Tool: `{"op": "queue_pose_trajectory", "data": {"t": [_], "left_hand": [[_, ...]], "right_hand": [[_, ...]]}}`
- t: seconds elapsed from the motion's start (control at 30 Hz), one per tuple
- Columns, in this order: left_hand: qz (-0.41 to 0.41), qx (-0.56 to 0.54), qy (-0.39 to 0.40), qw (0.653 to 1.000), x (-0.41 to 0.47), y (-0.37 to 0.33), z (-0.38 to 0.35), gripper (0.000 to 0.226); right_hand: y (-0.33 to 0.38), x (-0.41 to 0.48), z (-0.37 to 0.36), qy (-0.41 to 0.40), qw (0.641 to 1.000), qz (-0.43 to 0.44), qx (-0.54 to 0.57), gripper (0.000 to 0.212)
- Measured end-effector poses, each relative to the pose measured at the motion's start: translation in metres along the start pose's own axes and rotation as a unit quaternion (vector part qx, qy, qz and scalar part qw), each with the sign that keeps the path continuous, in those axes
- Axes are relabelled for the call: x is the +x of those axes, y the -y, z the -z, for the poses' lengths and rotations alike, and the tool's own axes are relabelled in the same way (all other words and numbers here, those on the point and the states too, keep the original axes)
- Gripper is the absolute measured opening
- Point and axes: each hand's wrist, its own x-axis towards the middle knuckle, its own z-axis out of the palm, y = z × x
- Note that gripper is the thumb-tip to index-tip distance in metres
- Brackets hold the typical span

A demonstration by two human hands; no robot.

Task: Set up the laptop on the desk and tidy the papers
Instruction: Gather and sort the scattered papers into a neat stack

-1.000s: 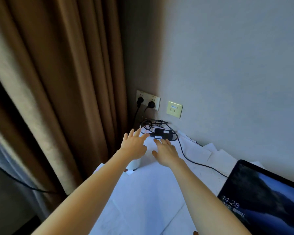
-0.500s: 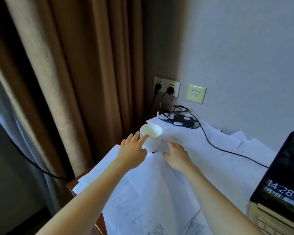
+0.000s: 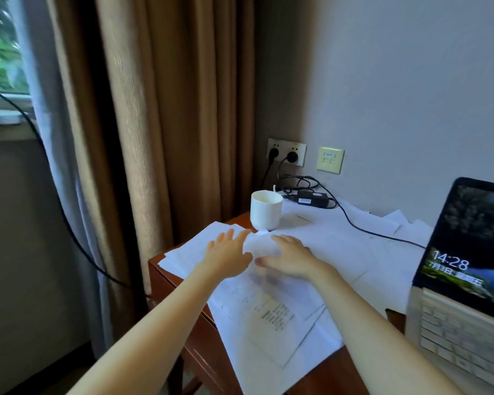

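Loose white papers (image 3: 274, 312) lie spread over the wooden desk (image 3: 200, 334). My left hand (image 3: 228, 256) hovers flat with fingers straight over the sheets near the desk's left edge. My right hand (image 3: 290, 256) rests palm down on the papers beside it, fingers relaxed. An open laptop (image 3: 465, 269) with a lit lock screen stands at the right edge of the view. Its black power adapter (image 3: 313, 198) lies at the back by the wall, cable running right toward the laptop.
A white mug (image 3: 265, 209) stands on the papers just beyond my hands. A wall socket (image 3: 286, 151) holds two black plugs. Brown curtains (image 3: 160, 124) hang at the desk's left; a black cable (image 3: 69, 223) crosses them. The desk edge drops off at left and front.
The view has pulled back and down. Both hands have drawn back from the adapter at the wall, past the mug, to the papers nearer me.
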Motion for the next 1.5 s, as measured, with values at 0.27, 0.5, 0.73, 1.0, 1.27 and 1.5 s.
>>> {"op": "queue_pose_trajectory", "data": {"t": [0.27, 0.5, 0.73, 1.0, 1.27, 1.5], "left_hand": [[0.018, -0.049, -0.036, 0.998, -0.042, -0.005, -0.040, 0.049], [0.042, -0.089, -0.087, 0.991, -0.040, -0.002, -0.045, 0.053], [0.064, -0.153, -0.120, 0.979, -0.043, -0.002, -0.044, 0.053], [0.089, -0.300, -0.159, 0.937, -0.047, -0.002, -0.043, 0.038], [0.117, -0.738, -0.036, 0.664, -0.054, 0.015, -0.012, 0.061], [0.076, -0.620, 0.038, 0.780, -0.084, 0.015, -0.013, 0.036]], "right_hand": [[-0.003, -0.039, -0.043, -0.023, 1.000, -0.009, -0.005, 0.070], [-0.009, -0.035, -0.049, -0.089, 0.989, -0.008, -0.119, 0.053], [-0.005, -0.036, -0.048, -0.132, 0.971, -0.023, -0.201, 0.034], [-0.002, -0.059, -0.029, -0.257, 0.961, -0.027, -0.102, 0.034], [0.027, -0.077, -0.041, -0.294, 0.936, 0.168, -0.099, 0.019], [0.030, -0.078, -0.052, -0.196, 0.959, 0.169, 0.120, 0.023]]}}
